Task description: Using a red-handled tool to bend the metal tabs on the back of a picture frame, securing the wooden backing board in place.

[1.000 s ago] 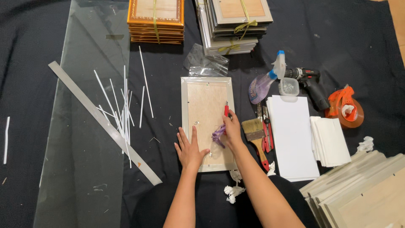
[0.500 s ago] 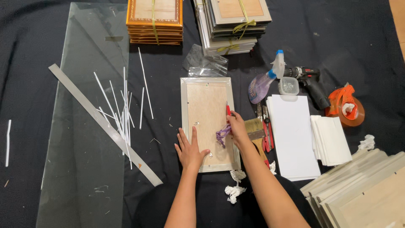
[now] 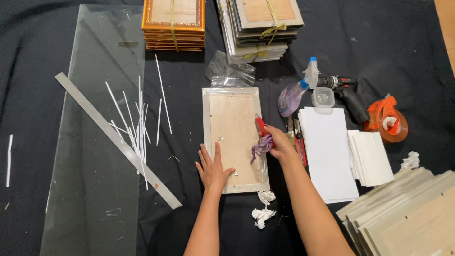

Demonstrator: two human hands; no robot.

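A picture frame lies face down on the black cloth, its brown backing board up. My left hand rests flat on its lower left corner, fingers spread. At the frame's right edge my right hand grips a red-handled tool, with a purple cloth bunched under the fingers. The tool's tip is hidden by the hand.
A glass sheet with a metal ruler and white strips lies left. Bundled frame stacks sit at the top. A spray bottle, drill, white paper, tape dispenser and boards lie right.
My right hand slid slightly right along the frame's edge, covering the paintbrush seen beside it earlier. My left hand stayed pressed on the frame.
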